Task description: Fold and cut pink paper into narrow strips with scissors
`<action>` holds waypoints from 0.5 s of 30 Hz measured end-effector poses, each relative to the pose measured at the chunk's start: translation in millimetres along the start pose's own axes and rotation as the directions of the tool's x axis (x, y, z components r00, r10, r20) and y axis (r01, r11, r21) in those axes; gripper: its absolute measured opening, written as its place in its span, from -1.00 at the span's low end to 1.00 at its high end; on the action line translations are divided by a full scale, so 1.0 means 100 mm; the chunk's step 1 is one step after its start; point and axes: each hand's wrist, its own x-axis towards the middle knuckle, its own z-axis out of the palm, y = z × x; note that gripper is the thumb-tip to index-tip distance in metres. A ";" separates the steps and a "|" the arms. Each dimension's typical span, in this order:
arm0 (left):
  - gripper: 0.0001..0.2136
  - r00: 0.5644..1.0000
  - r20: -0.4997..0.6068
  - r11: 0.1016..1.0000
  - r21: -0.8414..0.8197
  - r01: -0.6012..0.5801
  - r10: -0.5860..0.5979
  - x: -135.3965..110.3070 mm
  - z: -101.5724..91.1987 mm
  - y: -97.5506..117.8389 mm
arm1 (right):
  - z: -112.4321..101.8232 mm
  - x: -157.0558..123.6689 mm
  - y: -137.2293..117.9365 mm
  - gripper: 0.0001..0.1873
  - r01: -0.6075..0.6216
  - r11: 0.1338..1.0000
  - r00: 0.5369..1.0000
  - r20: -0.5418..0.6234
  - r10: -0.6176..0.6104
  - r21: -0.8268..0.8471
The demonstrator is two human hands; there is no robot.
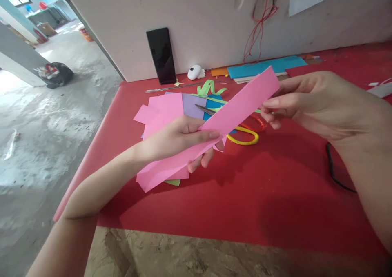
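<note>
The left hand (180,140) pinches a pink paper strip (245,99), thumb flat on its upper face and fingers curled underneath. The strip is held up over the desk (260,203), slanting from the lower left, where it looks wider, to the upper right. The right hand (301,99) is at the strip's upper right end, thumb and fingers bent and close together at the edge; I cannot tell whether they pinch the paper or only touch it.

Behind and below the left hand lies a pile of coloured paper on the red desk: pink paper (163,105) on top, with purple paper (192,103) and blue paper (212,102) showing beside it. A curled green strip (208,88) sits at the back of the pile. Scissors (256,139) with one yellow and one orange-red handle lie under the raised strip, which hides their middle; the blades point left.

Farther back, a black phone (161,56) leans upright against the pale wall (202,12), with a small white object (195,72) just right of it. Blue sheets (263,67) lie along the wall, below a hanging red string (260,20). A dark bag (59,74) rests on the grey floor (88,60) at the left
</note>
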 end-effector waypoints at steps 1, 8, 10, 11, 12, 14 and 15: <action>-0.79 1.000 0.016 1.000 0.005 0.000 0.000 -0.01 0.00 0.01 | -0.03 0.01 0.00 -0.81 -0.006 1.000 0.999 -0.049 0.006 0.002; -0.79 0.999 -0.042 0.997 -0.074 -0.033 0.030 -0.04 -0.01 0.03 | -0.07 -0.04 -0.04 -0.94 0.055 0.998 0.985 -0.165 -0.050 0.021; -0.79 0.996 -0.079 0.997 -0.069 -0.045 0.039 -0.02 0.00 0.01 | 0.08 -0.11 -0.05 -0.89 0.064 0.998 0.998 0.012 -0.065 0.008; -0.79 0.996 -0.078 0.998 -0.043 -0.042 0.038 -0.02 0.00 0.00 | 0.17 -0.14 -0.05 -0.91 0.065 0.998 0.991 0.119 -0.064 0.000; -0.79 0.997 -0.072 0.999 -0.007 -0.036 0.035 -0.01 0.01 -0.01 | 0.26 -0.17 -0.05 -0.94 0.071 0.997 0.981 0.181 -0.070 0.004; -0.80 0.998 -0.060 0.996 0.087 -0.027 0.032 -0.01 0.05 -0.02 | 0.39 -0.21 -0.04 -0.92 0.074 0.997 0.981 0.178 -0.070 -0.015; -0.79 0.997 -0.063 0.989 0.142 -0.029 0.038 -0.02 0.07 -0.02 | 0.42 -0.22 -0.04 -0.92 0.067 0.997 0.985 0.162 -0.062 -0.023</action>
